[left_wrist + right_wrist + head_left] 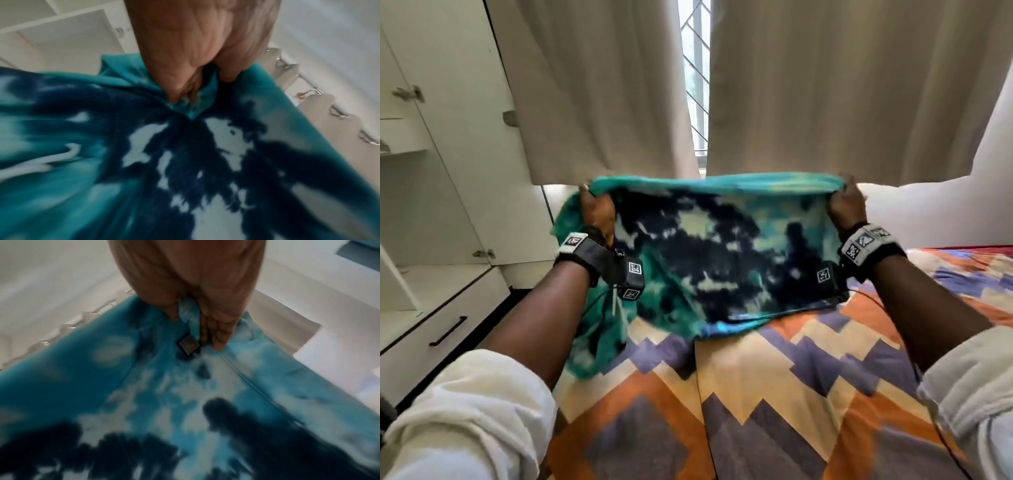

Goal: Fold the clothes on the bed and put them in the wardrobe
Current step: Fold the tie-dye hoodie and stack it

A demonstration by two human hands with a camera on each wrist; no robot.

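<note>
Tie-dye garment (722, 246) held up over the bed (756, 394), long axis left-right. Left hand (596, 209) and right hand (846, 202) pinch its top corners, equally near. Wardrobe (448, 154) sits left.

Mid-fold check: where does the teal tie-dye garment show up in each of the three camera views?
Head: the tie-dye garment hangs mid-frame, stretched between the left hand and right hand above the bed.
Left wrist: it fills the lower frame, pinched under the hand.
Right wrist: it fills the lower frame.
Shared landmark: the beige curtain.
</note>
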